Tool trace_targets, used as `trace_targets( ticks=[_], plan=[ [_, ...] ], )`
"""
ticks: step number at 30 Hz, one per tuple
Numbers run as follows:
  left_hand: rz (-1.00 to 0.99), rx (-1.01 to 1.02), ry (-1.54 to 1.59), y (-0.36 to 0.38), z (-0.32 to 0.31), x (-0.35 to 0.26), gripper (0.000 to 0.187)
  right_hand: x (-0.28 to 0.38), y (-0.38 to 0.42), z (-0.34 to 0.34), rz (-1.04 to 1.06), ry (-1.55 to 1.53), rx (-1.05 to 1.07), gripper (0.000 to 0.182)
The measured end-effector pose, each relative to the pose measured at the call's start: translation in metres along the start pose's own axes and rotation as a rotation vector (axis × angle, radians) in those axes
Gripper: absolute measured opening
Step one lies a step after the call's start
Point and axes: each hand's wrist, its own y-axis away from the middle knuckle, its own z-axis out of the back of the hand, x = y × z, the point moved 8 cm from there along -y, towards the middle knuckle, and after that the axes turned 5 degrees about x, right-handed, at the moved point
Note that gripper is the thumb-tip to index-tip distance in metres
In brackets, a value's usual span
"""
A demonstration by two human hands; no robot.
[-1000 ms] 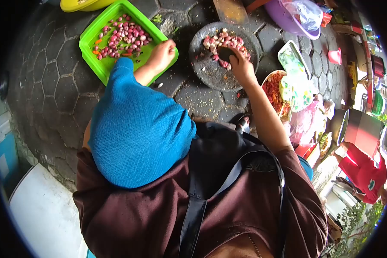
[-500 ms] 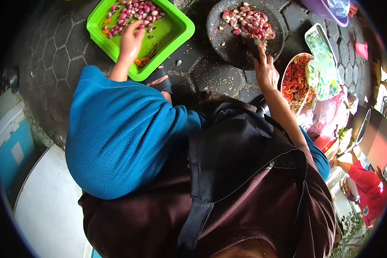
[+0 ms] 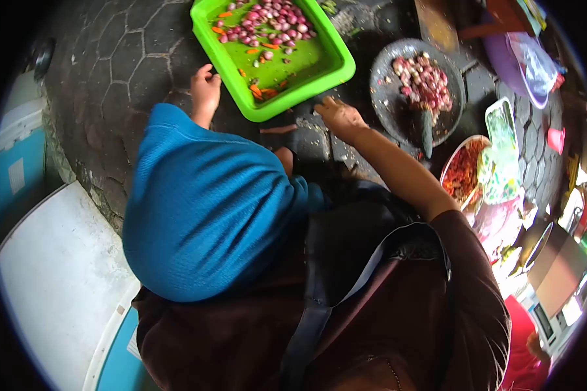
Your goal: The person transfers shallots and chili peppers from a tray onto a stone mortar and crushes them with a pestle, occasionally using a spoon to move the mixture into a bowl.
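Observation:
My left hand (image 3: pixel 205 94) is raised just outside the left side of a green plastic tray (image 3: pixel 241 98), fingers loosely bent and slightly apart, with nothing visible in them. In the tray lie many small shallots (image 3: pixel 277 26) and several orange chillies (image 3: pixel 261 92). My right hand (image 3: pixel 342 120) is off the tray's lower right corner, palm down with fingers extended, and seems to hold nothing. To its right stands a round stone mortar (image 3: pixel 385 107) full of peeled and crushed shallots (image 3: pixel 424 81). A dark stone pestle (image 3: pixel 426 133) leans on its near rim.
A pot of red chilli mix (image 3: pixel 462 171) and a plastic-covered container (image 3: pixel 502 124) stand right of the mortar. Beyond are a purple basin (image 3: pixel 512 62), a wooden board (image 3: pixel 437 25) and a pink cup (image 3: pixel 556 139). A person in red (image 3: pixel 525 345) is at lower right.
My right hand has let go of the pestle and moved left toward the tray. My left hand has come out of the tray to its left side. The view has shifted.

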Motion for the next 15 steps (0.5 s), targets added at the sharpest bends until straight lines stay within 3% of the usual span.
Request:
trace_targets(
  ticks=[5,7,8,9,10,11,15],
  plan=[
    [0.432,0.13,0.635,0.007,-0.015,0.014,0.037,0.001,-0.014,-0.012,0.002,0.058,0.045,0.021],
    [0.397,0.053,0.511,-0.001,-0.003,0.034,0.031,-0.001,-0.015,-0.014,0.025,0.061,0.018,0.018],
    [0.258,-0.061,0.278,-0.015,0.002,0.069,0.025,0.0,-0.016,-0.015,0.016,0.053,0.047,0.018],
    [0.317,-0.119,0.26,-0.016,0.014,0.08,0.022,-0.001,-0.017,-0.016,0.002,0.047,0.073,0.017],
    [0.257,-0.154,0.098,-0.018,0.032,0.082,0.022,0.0,-0.017,-0.016,-0.01,0.082,0.053,0.016],
    [0.197,-0.181,-0.062,-0.017,0.047,0.085,0.022,-0.001,-0.017,-0.017,-0.032,0.067,0.064,0.016],
    [0.214,-0.154,-0.196,-0.009,0.071,0.107,0.022,-0.004,-0.006,0.007,-0.068,0.036,0.012,0.013]
  ],
)
